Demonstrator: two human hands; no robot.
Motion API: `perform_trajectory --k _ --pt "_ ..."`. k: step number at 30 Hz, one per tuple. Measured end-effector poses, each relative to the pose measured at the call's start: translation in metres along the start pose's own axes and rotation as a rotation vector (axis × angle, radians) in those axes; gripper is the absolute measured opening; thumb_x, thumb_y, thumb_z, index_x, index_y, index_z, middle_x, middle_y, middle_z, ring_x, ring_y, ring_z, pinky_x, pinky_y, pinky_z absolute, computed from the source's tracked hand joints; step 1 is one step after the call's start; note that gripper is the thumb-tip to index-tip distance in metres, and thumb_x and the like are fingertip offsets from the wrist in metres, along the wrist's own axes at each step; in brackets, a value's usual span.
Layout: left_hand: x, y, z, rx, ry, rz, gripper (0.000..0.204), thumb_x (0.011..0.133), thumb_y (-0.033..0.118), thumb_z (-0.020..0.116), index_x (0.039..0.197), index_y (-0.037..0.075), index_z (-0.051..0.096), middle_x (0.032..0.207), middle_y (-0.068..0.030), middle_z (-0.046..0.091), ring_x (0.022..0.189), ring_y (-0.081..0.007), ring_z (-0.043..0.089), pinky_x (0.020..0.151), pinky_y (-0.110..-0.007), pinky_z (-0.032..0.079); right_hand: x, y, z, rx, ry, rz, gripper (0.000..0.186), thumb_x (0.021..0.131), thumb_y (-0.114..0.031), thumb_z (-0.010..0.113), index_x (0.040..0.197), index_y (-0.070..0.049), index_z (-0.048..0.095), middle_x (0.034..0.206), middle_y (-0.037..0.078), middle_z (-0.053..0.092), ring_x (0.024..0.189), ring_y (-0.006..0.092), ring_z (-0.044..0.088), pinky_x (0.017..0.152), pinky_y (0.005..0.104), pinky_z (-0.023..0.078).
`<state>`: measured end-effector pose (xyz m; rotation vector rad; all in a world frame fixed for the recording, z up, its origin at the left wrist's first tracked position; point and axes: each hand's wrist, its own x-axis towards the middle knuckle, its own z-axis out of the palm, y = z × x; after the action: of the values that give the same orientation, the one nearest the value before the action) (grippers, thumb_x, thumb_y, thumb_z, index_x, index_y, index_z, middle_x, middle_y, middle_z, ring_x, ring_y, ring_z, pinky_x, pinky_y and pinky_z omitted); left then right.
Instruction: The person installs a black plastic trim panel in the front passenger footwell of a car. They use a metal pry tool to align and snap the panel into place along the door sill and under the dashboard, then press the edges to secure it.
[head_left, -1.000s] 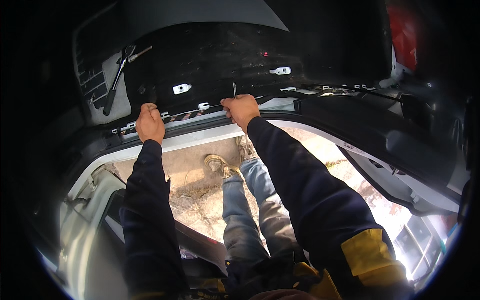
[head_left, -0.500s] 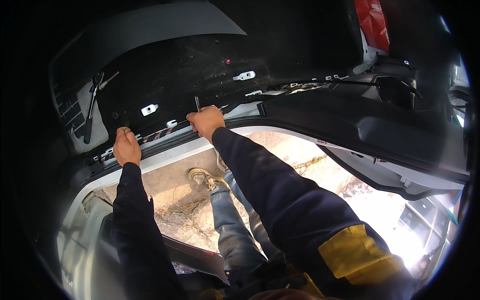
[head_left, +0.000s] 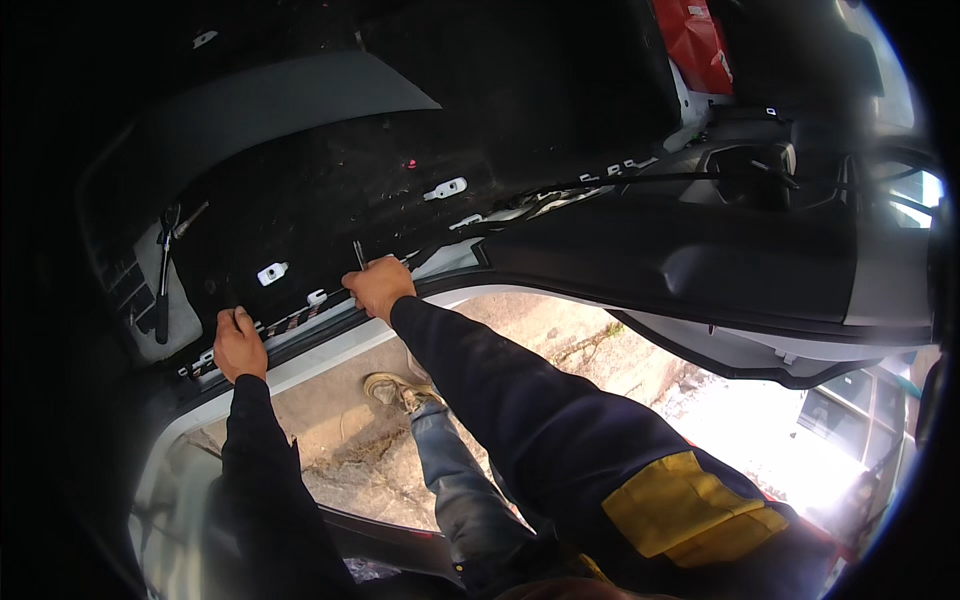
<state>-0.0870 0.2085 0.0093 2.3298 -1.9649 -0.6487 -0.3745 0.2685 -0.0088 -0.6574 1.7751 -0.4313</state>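
Observation:
My right hand (head_left: 382, 288) is closed round a thin metal tool (head_left: 360, 252); its bright tip sticks up past my fingers and the rest is hidden in the grip. It works at the edge of the black floor carpet (head_left: 330, 190), just above the car's door sill. Further left, my left hand (head_left: 240, 345) rests at the same edge with its fingers bent together; what lies between them is hidden. Between the hands runs a taped wiring harness (head_left: 295, 319) along the sill, beside a white clip (head_left: 317, 298). Another white clip (head_left: 272, 273) lies in the carpet above.
A ratchet (head_left: 165, 270) lies on a grey pad at the left. More white fittings (head_left: 446, 189) sit in the carpet, and a red sheet (head_left: 695, 45) stands at the far right. A black trim panel (head_left: 640, 240) borders the doorway. Below are concrete ground and my shoe (head_left: 392, 390).
My view has shifted, so the carpet and sill sit lower and further left in the picture. Both hands keep their places along the sill, the right still gripping the tool.

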Motion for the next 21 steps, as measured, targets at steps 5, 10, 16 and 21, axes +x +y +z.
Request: perform_trajectory --k 5,10,16,21 --pt "0.0 -0.003 0.0 0.019 0.014 0.018 0.032 0.109 0.037 0.057 0.106 0.008 0.069 0.099 -0.0205 0.077 0.091 -0.0461 0.073 0.078 -0.056 0.055 -0.001 -0.005 0.003 -0.014 -0.009 0.027 0.027 0.09 -0.024 0.075 0.077 0.0 0.073 0.067 0.009 0.071 0.053 0.0172 0.065 0.051 0.0321 0.054" --pt "0.0 -0.002 -0.001 -0.001 0.014 0.014 0.032 0.108 0.037 0.057 0.101 0.008 0.068 0.096 -0.0194 0.077 0.088 -0.0464 0.072 0.076 -0.056 0.055 -0.015 -0.038 -0.012 0.115 -0.04 0.238 0.028 0.09 -0.025 0.077 0.077 -0.001 0.073 0.068 0.008 0.072 0.054 0.0164 0.066 0.051 0.0319 0.054" --pt "-0.001 0.0 -0.003 0.01 0.009 0.018 0.032 0.108 0.037 0.057 0.1 0.008 0.068 0.096 -0.0193 0.076 0.088 -0.0458 0.073 0.077 -0.056 0.056 -0.028 -0.065 -0.02 0.123 -0.036 0.285 0.034 0.093 -0.026 0.066 0.071 -0.001 0.071 0.063 0.008 0.07 0.053 0.0208 0.069 0.056 0.0363 0.056" --pt "0.0 0.0 -0.003 0.022 0.026 0.026 0.032 0.108 0.037 0.057 0.101 0.008 0.068 0.097 -0.0199 0.076 0.089 -0.0462 0.073 0.077 -0.057 0.056 -0.023 -0.054 -0.015 0.094 -0.037 0.278 0.032 0.096 -0.026 0.063 0.078 -0.002 0.074 0.069 0.009 0.072 0.06 0.0219 0.071 0.063 0.0372 0.058"
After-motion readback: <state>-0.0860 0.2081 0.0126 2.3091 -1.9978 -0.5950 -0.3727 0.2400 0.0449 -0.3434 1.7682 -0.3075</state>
